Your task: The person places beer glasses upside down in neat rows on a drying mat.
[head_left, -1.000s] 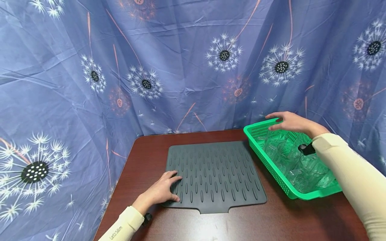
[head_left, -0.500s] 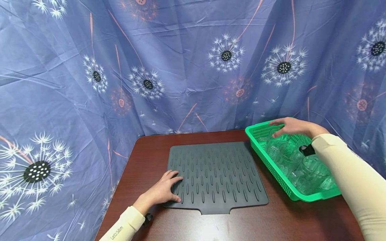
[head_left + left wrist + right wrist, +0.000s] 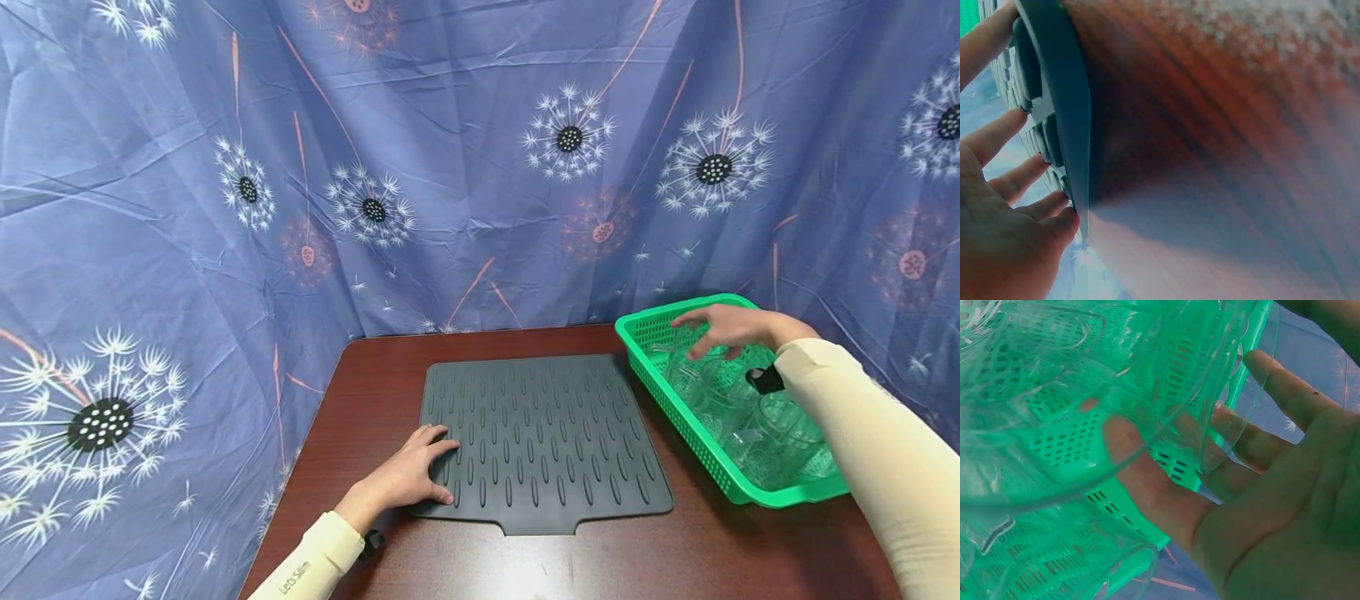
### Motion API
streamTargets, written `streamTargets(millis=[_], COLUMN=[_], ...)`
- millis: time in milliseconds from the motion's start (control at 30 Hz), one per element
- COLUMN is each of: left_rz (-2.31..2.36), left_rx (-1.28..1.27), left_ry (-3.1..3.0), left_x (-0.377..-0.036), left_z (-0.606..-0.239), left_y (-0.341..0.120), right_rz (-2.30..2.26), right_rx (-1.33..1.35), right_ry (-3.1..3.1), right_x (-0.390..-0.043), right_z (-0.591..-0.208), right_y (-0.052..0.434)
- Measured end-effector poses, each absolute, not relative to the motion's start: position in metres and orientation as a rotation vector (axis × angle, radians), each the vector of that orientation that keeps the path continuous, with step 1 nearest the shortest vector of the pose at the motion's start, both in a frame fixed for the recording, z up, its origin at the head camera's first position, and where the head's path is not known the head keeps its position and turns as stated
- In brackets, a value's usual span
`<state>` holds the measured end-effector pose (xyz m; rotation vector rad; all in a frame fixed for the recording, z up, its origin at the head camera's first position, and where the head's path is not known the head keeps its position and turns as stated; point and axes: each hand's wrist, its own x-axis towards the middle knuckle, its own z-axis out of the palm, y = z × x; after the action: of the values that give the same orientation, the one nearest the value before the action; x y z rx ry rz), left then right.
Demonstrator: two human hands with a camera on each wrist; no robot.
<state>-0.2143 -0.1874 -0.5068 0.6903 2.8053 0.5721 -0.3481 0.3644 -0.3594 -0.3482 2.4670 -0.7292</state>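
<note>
My left hand (image 3: 408, 475) lies with spread fingers on the left edge of a dark grey ridged drying mat (image 3: 547, 433). In the left wrist view, its fingertips (image 3: 1038, 161) touch the mat's raised ridges. On the right, my right hand (image 3: 731, 325) reaches down into a green plastic basket (image 3: 678, 423), thumb and fingers apart around a clear drinking glass (image 3: 684, 373). The right wrist view shows the thumb (image 3: 1147, 487) through clear glass, and some fingers partly behind a rim. Several other clear glasses (image 3: 783, 429) stand or lean in the basket.
The mat and basket share a dark red-brown wooden table (image 3: 375, 375). A blue dandelion-print curtain (image 3: 465, 183) hangs right behind the table and along its left side. The basket's near wall stands slightly apart from the mat's right edge.
My right hand has lowered from above the basket's far end to the glass, its fingers closing in a little. The left hand stays on the mat. The head view has shifted slightly.
</note>
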Motion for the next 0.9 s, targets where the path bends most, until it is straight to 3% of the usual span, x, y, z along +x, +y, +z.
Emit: streamTargets(millis=[900], left_rz=[0.603], left_rx=[0.719], left_ry=[2.786], left_x=[-0.2104], left_z=[-0.504], left_y=[-0.1874], right_rz=[-0.834], right_rx=[-0.341], right_ry=[2.478], right_x=[-0.3428], right_z=[-0.3646], right_y=[0.3673])
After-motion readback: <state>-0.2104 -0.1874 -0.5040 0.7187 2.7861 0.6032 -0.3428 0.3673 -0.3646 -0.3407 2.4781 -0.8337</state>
